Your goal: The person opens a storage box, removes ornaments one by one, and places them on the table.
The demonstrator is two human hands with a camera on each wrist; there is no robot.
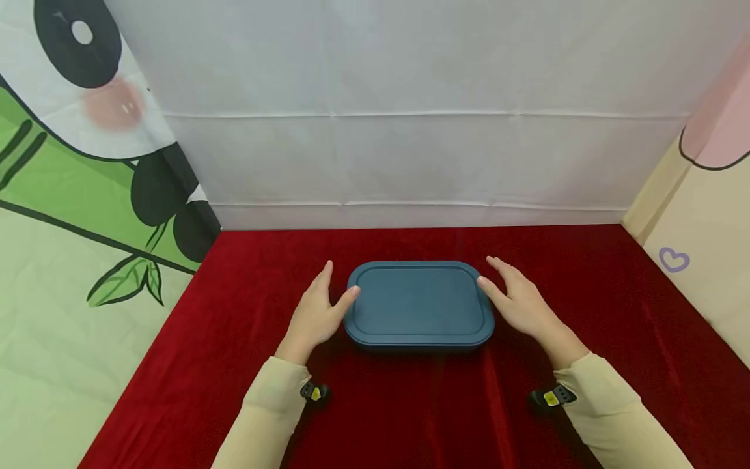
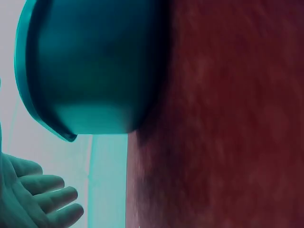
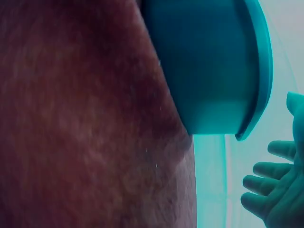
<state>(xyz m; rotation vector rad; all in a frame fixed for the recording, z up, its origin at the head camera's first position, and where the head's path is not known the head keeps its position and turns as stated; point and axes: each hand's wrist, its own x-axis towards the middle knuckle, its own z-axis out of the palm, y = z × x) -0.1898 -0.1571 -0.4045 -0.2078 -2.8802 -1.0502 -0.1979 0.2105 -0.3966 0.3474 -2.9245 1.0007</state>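
A blue lidded rectangular box point(image 1: 418, 305) with rounded corners sits on the red cloth point(image 1: 410, 404) in the middle of the head view. My left hand point(image 1: 319, 309) lies beside its left end, fingers straight, thumb tip touching the lid's edge. Beside the right end lies my right hand point(image 1: 515, 299), fingers straight, thumb against the lid's rim. From the left wrist view the box point(image 2: 90, 66) shows from the side, with my left hand's fingers point(image 2: 45, 199) loosely spread below it. In the right wrist view the box point(image 3: 209, 66) appears too, and my right hand's fingers point(image 3: 270, 190) are spread and apart from it.
A white sheet point(image 1: 410, 111) hangs behind the table. A panda-print cloth point(image 1: 76, 163) walls the left side and a cream and pink cloth point(image 1: 703, 215) the right. Red cloth covers the whole surface around the box.
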